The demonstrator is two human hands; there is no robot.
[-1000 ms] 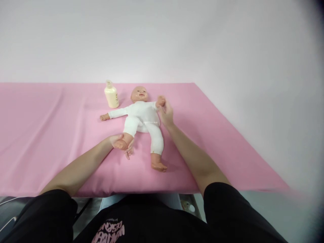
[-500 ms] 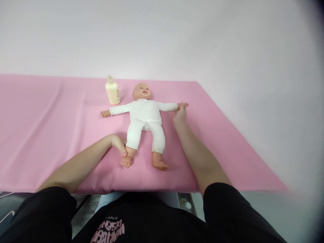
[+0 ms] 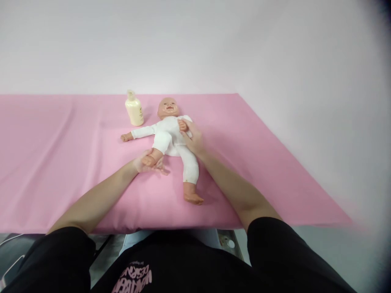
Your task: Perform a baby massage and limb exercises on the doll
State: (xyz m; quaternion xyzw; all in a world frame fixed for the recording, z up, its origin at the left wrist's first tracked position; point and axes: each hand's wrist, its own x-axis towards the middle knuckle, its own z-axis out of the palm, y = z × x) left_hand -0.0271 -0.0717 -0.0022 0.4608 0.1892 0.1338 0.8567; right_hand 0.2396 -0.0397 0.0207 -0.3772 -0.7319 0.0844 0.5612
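Baby doll in white cloth bodysuit, bare plastic head, hands and feet (image 3: pixel 174 136), lies on its back at centre of frame, head toward the top, on the table under a smooth pink cloth (image 3: pixel 61 162).

Left hand (image 3: pixel 149 162), just left of centre: palm up, fingers loosely cupped under and around the doll's foot on the left of the frame, that leg bent with the knee drawn up toward the belly. Fingertips slightly blurred; grip looks light.

Right hand (image 3: pixel 191 138), just right of centre: fingers closed on the doll's small hand and forearm, folding that arm across the white chest. Doll's fist shows above the person's fingers.

Doll's other arm lies stretched out flat toward the left of the frame, bare hand on the pink cloth. Other leg lies straight, pointing to the bottom of the frame, bare foot resting on the cloth near the table's front edge.

Cream-coloured plastic bottle with a pump top (image 3: pixel 134 110) stands upright, upper left of the doll's head, near it but apart.

Black sleeves and a black shirt with pink lettering fill the bottom of the frame.
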